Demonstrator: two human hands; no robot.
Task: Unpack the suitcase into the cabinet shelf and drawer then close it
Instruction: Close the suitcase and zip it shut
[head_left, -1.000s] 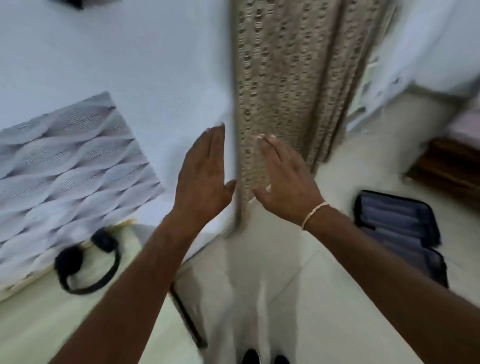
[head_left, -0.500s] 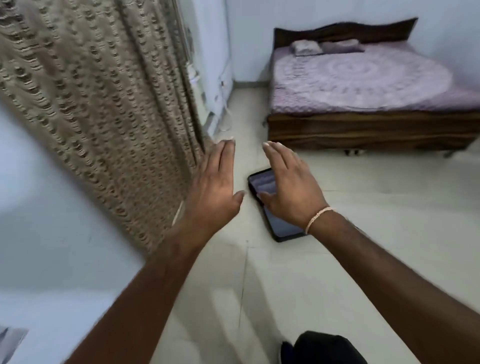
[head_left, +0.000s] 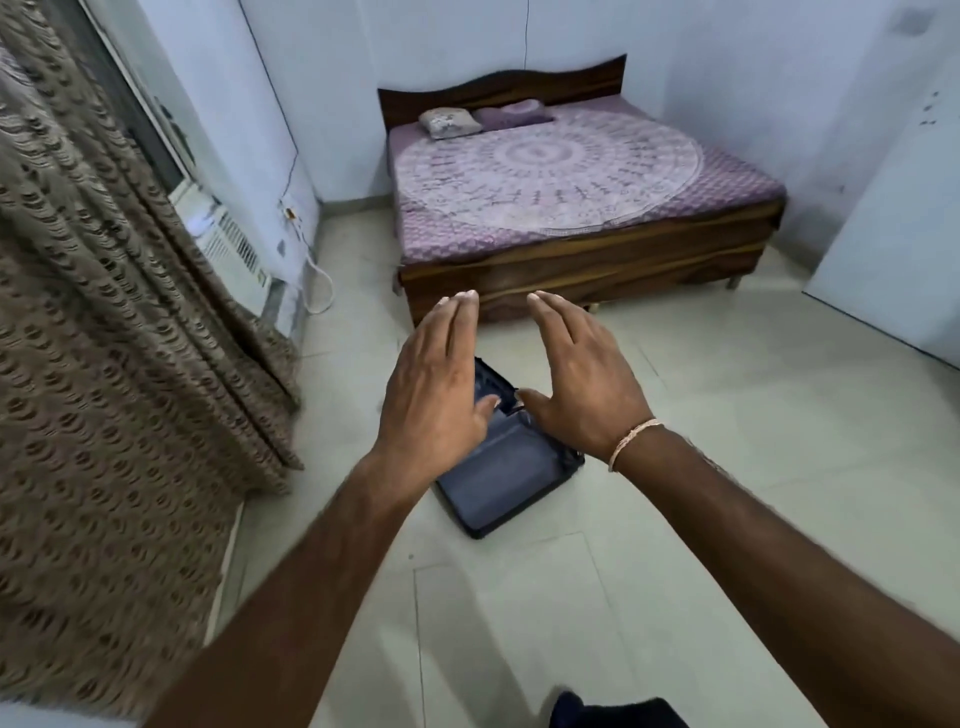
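Both arms stretched forward from the bottom of the frame, meeting near the centre. Left hand (head_left: 436, 395) held flat, fingers straight and close together, palm down, holding nothing. Right hand (head_left: 582, 389) likewise flat and spread slightly, fingers straight, thumb angled inward toward the left hand's thumb, holding nothing. Thin pale bracelet (head_left: 631, 441) around the right wrist.

Below and behind the hands, in the centre of the frame: dark blue suitcase (head_left: 506, 483) lying flat on the pale tiled floor (head_left: 727, 467), lid open, its upper half largely hidden by the hands. Whether anything lies inside, cannot tell. Both hands above it in the picture, apart from it, not touching.

Upper centre to upper right: wooden bed (head_left: 582, 270) with dark headboard, covered by a purple sheet with a round pale pattern, pillows (head_left: 449, 122) at the head end. Bed well apart from the suitcase, farther up the frame.

Left side of the frame: brown patterned curtain (head_left: 104, 338) hanging from top to bottom. Just right of it, at upper left, a white unit with a vented front (head_left: 234, 249) set against the pale blue wall (head_left: 322, 78), with a white cable looping down to the floor beside it.

Right edge: white panel (head_left: 904, 234), possibly a door, reaching the floor. Bottom centre-right: dark shape (head_left: 613, 712) at the frame's lower edge, too cut off to identify.
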